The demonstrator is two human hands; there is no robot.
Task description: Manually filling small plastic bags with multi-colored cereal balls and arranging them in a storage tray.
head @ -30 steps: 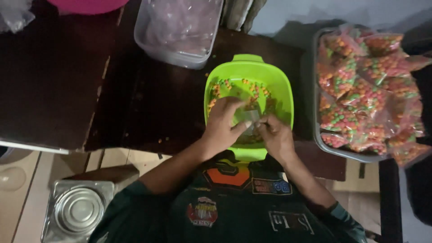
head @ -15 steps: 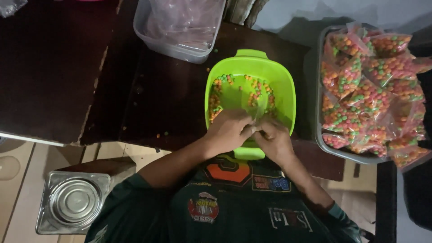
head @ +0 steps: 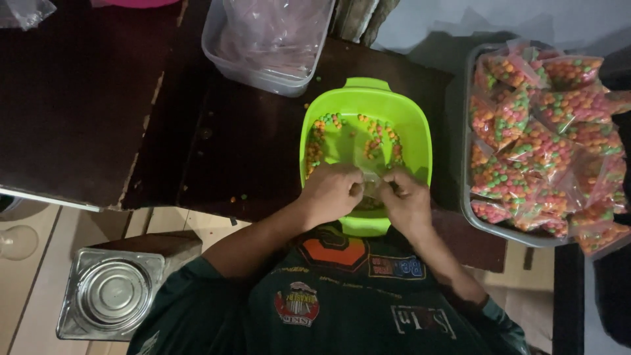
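small clear bag point(head: 372, 186) pinched between left hand point(head: 334, 192) and right hand point(head: 406, 199)

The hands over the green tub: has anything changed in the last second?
Hardly. Both hands, left and right, stay together over the near edge of the green tub, pinching a small clear bag between them; only the fingers shift slightly. The candies in the tub, the tray of filled bags, the clear box and the metal tin lie as before.

Lime-green basin point(head: 407, 115) holds orange, green, perhaps yellow candies point(head: 374, 135).
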